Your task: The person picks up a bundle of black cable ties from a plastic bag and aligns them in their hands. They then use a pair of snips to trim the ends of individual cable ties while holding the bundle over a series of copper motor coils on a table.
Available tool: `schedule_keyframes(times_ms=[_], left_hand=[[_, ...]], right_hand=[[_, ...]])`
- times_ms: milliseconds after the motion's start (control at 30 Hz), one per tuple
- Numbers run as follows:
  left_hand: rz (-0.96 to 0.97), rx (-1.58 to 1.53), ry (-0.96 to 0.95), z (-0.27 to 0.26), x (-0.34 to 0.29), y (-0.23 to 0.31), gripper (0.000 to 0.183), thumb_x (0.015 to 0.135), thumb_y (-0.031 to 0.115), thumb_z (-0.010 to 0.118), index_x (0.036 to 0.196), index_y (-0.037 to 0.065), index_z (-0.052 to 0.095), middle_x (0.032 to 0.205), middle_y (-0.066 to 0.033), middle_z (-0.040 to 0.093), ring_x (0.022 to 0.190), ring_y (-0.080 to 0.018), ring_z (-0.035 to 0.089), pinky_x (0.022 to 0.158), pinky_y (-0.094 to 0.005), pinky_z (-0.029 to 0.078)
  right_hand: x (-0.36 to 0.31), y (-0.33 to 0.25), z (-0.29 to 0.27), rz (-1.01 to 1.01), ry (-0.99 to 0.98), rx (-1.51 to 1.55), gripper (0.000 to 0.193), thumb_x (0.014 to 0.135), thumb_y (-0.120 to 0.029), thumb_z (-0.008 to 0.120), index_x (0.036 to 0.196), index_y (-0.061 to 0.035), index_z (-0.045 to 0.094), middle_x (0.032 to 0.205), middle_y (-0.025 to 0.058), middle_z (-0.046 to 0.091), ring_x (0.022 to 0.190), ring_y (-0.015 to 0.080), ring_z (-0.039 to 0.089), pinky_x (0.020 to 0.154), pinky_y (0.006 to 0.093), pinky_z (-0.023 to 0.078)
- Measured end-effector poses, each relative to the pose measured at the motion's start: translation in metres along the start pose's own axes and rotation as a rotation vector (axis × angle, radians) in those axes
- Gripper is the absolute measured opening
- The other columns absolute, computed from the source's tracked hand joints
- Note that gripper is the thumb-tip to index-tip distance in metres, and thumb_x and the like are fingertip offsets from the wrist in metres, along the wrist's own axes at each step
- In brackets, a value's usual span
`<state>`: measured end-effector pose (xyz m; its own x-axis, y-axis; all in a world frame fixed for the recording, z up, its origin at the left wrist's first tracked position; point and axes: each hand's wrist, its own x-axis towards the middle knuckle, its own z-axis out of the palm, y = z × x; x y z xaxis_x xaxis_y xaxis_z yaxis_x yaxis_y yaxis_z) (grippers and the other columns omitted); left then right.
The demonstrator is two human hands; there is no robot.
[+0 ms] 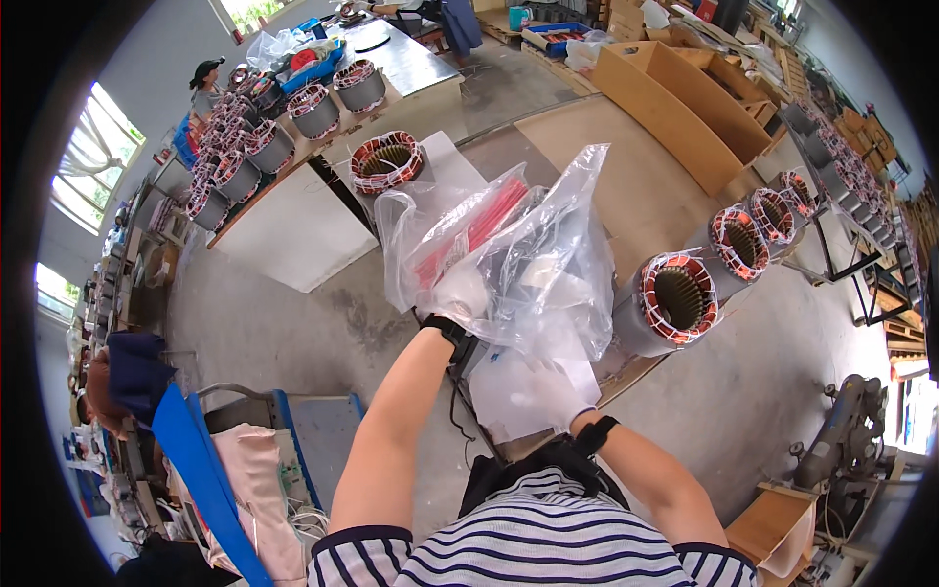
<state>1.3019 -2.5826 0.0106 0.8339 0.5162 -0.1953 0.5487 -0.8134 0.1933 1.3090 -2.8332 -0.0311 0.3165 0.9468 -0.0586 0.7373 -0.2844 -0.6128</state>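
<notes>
A large clear plastic bag point(562, 230) lies crumpled in front of me, with a bundle of thin red sleeves or tubes point(484, 230) inside or under its left part. My left hand point(462, 295), in a white glove, is closed on the bag's near left side; the film partly covers its fingers. Nearer to me, my right hand point(550, 393), also gloved in white, rests with fingers stretched over a white sheet point(499, 396). White glove and white sheet blend, so its fingertips are hard to make out. A motor stator point(388, 164) with laced orange windings stands just beyond the bag.
Several wound stators point(677, 301) stand in a row at the right. More sit on the workbench point(421, 78) at the far left, where a person point(205, 86) is behind them. An open cardboard box point(675, 108) lies far right; a blue-framed cart point(328, 440) stands at the near left.
</notes>
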Motion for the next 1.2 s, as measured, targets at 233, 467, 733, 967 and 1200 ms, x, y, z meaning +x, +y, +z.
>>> schedule_keyframes(times_ms=[233, 467, 733, 967, 1200], left_hand=[[0.083, -0.056, -0.039, -0.009, 0.001, -0.014, 0.032, 0.079, 0.026, 0.058, 0.098, 0.002, 0.068, 0.091, -0.0224, 0.067, 0.086, -0.0371, 0.065, 0.082, -0.045, 0.05], [0.091, -0.091, -0.109, -0.001, 0.015, -0.015, 0.032, 0.078, 0.026, 0.057, 0.096, 0.002, 0.069, 0.094, -0.023, 0.066, 0.089, -0.0371, 0.065, 0.083, -0.0447, 0.049], [0.014, -0.071, -0.183, -0.029, 0.014, -0.008, 0.038, 0.077, 0.023, 0.056, 0.107, 0.001, 0.065, 0.112, -0.023, 0.061, 0.102, -0.0346, 0.062, 0.09, -0.0418, 0.047], [0.086, -1.145, -0.341, -0.031, -0.048, -0.029, 0.022, 0.09, 0.02, 0.056, 0.078, 0.003, 0.064, 0.06, -0.0052, 0.058, 0.052, -0.0136, 0.054, 0.047, -0.028, 0.043], [-0.388, -1.947, -0.686, -0.022, -0.148, -0.012, 0.014, 0.096, 0.016, 0.05, 0.097, 0.004, 0.056, 0.073, 0.0022, 0.054, 0.052, -0.0045, 0.047, 0.045, -0.0203, 0.039]], right_hand=[[-0.008, -0.03, -0.022, 0.102, -0.147, 0.292, 0.051, 0.085, -0.032, 0.056, 0.131, -0.0097, 0.048, 0.119, 0.0201, 0.057, 0.108, 0.038, 0.055, 0.092, 0.0448, 0.044], [0.048, -0.078, -0.083, -0.159, -0.079, 0.325, 0.057, 0.086, -0.025, 0.053, 0.137, -0.0032, 0.039, 0.118, 0.0219, 0.059, 0.106, 0.0385, 0.057, 0.093, 0.0419, 0.044], [0.057, -0.054, -0.123, 0.318, 0.052, 0.64, 0.068, 0.083, -0.019, 0.057, 0.142, -0.001, 0.03, 0.079, 0.0108, 0.064, 0.072, 0.0185, 0.061, 0.071, 0.03, 0.048], [0.04, -0.065, -0.103, 0.321, -0.065, 0.682, 0.059, 0.088, -0.018, 0.055, 0.14, -0.0015, 0.032, 0.076, 0.0079, 0.064, 0.07, 0.0148, 0.061, 0.066, 0.0282, 0.049], [0.043, -0.054, -0.074, 0.496, -0.129, 1.0, 0.035, 0.09, -0.026, 0.058, 0.112, 0.0014, 0.06, 0.084, 0.0073, 0.066, 0.074, 0.0115, 0.062, 0.06, 0.026, 0.05]])
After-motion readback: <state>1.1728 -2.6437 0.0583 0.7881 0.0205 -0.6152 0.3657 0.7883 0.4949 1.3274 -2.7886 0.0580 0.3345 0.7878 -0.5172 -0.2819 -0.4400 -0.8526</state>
